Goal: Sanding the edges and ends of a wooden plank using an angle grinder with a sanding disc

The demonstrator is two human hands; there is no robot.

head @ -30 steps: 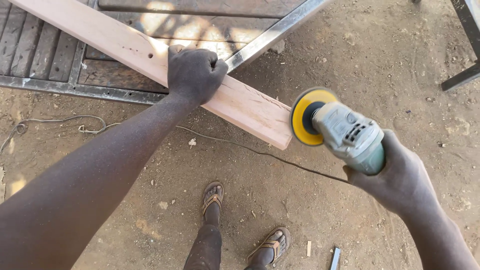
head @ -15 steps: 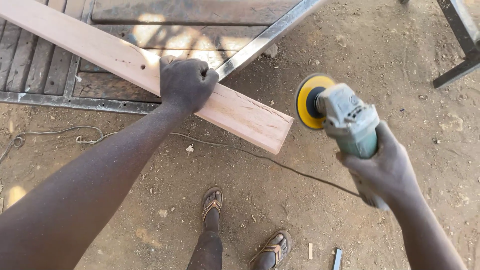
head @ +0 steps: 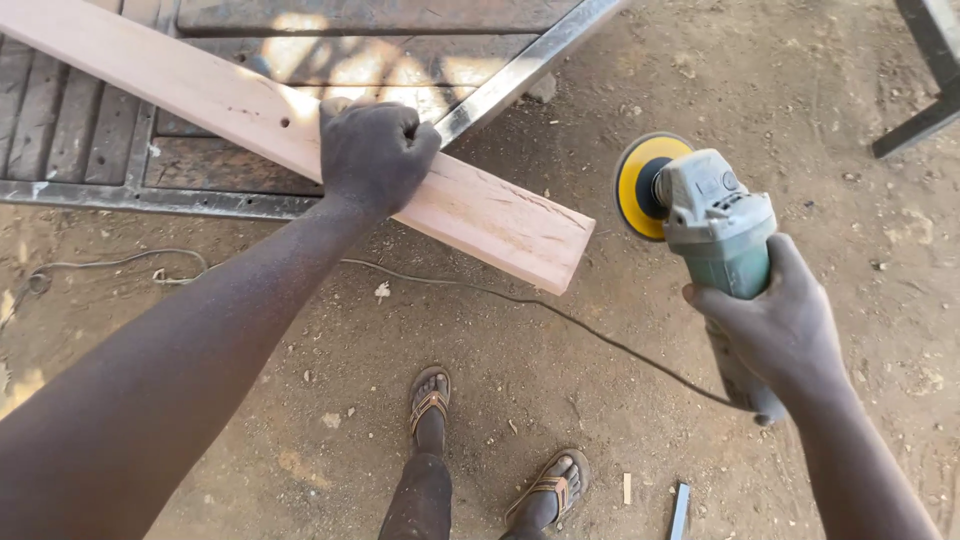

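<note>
since half a second ago my right hand [head: 775,325] has drawn the angle grinder [head: 712,225] a bit further right of the plank end, yellow disc [head: 640,185] clear of the wood. fingers wrapped tight round its body. left hand [head: 372,150] clamped over the wooden plank [head: 480,210], which lies slanted across the metal frame [head: 150,198]. cable [head: 560,315] runs over the dirt.

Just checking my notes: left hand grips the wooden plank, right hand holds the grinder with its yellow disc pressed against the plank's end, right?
Not quite. In the head view the yellow disc is clear of the wooden plank, with a gap between them. The left hand does grip the plank, and the right hand holds the grinder.
</note>
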